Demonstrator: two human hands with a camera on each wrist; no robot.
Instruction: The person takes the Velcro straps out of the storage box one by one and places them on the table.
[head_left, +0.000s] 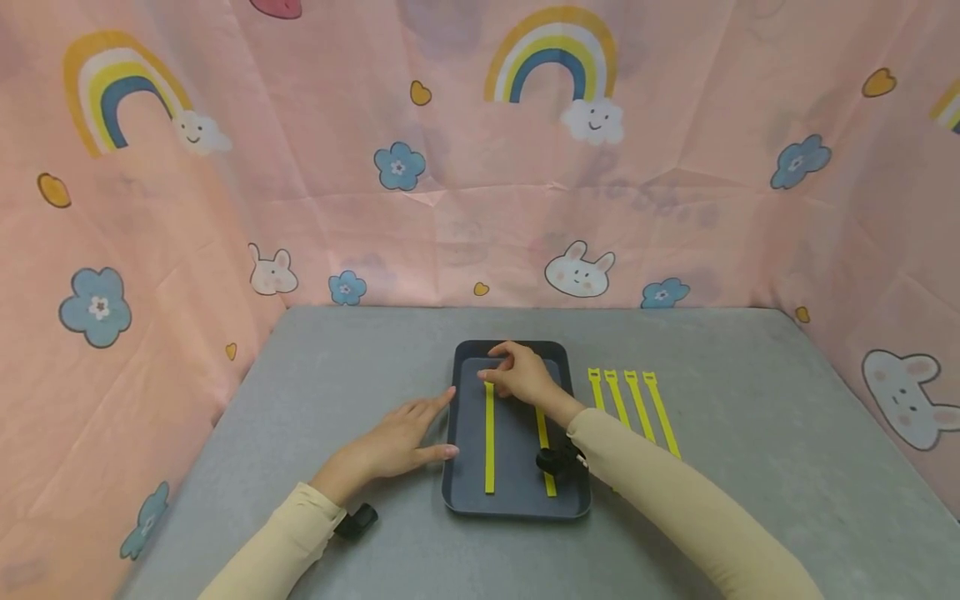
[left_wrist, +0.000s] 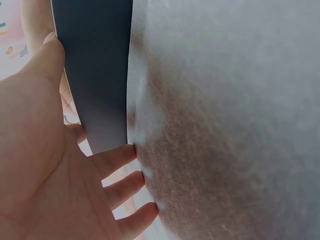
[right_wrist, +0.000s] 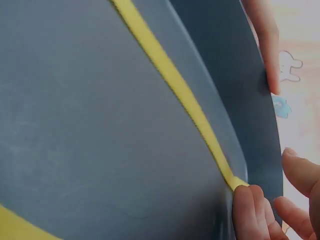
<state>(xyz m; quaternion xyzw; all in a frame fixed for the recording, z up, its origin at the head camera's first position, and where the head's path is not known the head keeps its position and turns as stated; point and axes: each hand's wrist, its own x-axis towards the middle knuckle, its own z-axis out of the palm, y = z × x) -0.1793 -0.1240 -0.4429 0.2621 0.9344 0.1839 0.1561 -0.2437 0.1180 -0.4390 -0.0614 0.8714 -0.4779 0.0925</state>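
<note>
A dark grey tray (head_left: 516,479) lies lengthwise on the table with two yellow hook-and-loop cable ties in it. At the far end of the left cable tie (head_left: 490,442), my right hand (head_left: 525,375) pinches its tip, and the fingers hide that end. The right wrist view shows this yellow cable tie (right_wrist: 175,82) running up to the bent fingertips. My right forearm partly covers the second cable tie (head_left: 551,485). Spread out beside the tray, my left hand (head_left: 393,437) rests its fingertips and thumb against the left rim; the left wrist view shows them along the tray wall (left_wrist: 95,75).
Several more yellow cable ties (head_left: 639,400) lie side by side on the grey table (head_left: 360,367) to the right of the tray, partly behind my right sleeve. A pink patterned cloth (head_left: 465,233) hangs around the back and sides.
</note>
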